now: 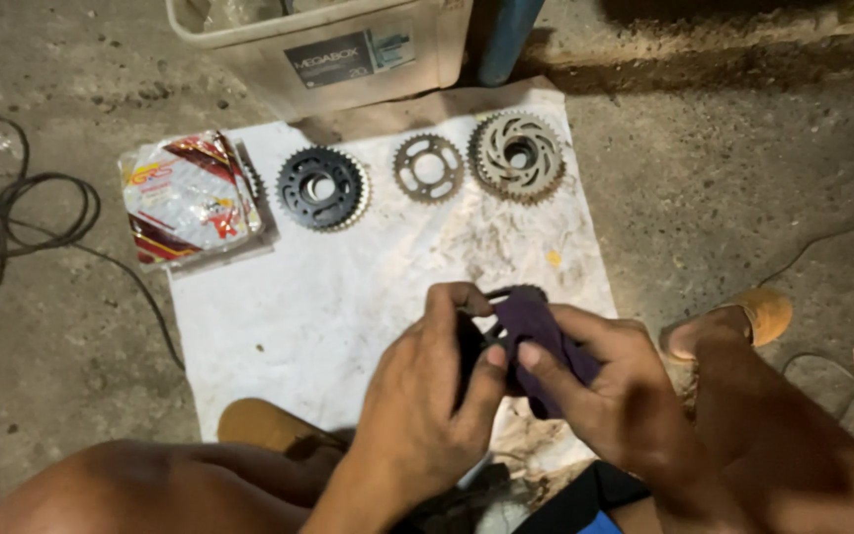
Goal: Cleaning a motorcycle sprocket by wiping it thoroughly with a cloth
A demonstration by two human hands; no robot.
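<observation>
My left hand [427, 396] grips a dark sprocket [476, 331] by its rim, most of it hidden behind my fingers. Pressed against that sprocket is a dark purple cloth [538, 331], held by my right hand [605, 391]. Both hands hover over the near edge of a stained white sheet [348, 297] on the ground. Along the sheet's far edge lie three more sprockets: a black one [322, 188], a small thin grey one [428, 168], and a rusty silver one [517, 156].
A packaged sprocket in red and white wrapping [190, 198] lies at the sheet's left corner. A pale plastic bin [328, 44] and a blue pole [506, 35] stand behind. A black cable [22, 218] loops on the concrete at left. My knees and orange sandals [763, 311] flank the sheet.
</observation>
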